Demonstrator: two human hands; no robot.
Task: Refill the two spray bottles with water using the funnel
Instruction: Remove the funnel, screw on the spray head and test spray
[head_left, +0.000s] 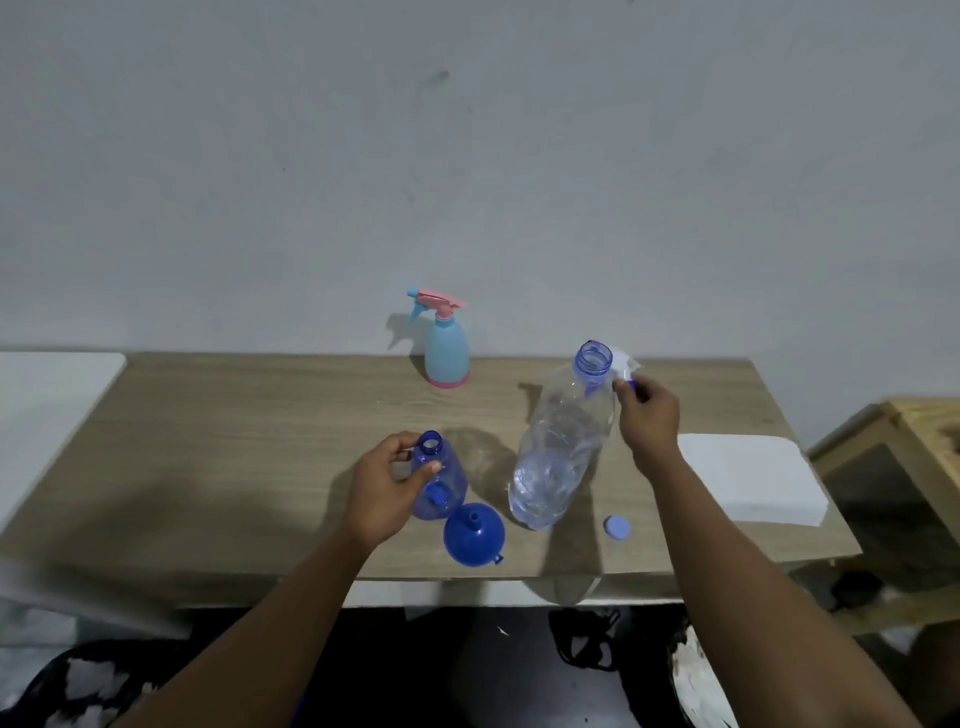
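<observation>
My left hand (383, 488) grips the neck of a blue translucent spray bottle (441, 478) that stands on the table with its top off. A blue funnel (474, 532) lies mouth down just in front of it. My right hand (647, 421) holds a white and blue spray head (626, 375) behind the open neck of a large clear water bottle (563, 447), which is partly filled. A light blue spray bottle (447, 353) with a pink trigger stands at the back by the wall, its head screwed on.
A blue bottle cap (617, 528) lies near the front edge of the wooden table (234, 441). A white folded cloth (748, 478) rests at the right end. A wooden crate (904, 467) stands off the right side, a white surface (47, 415) to the left.
</observation>
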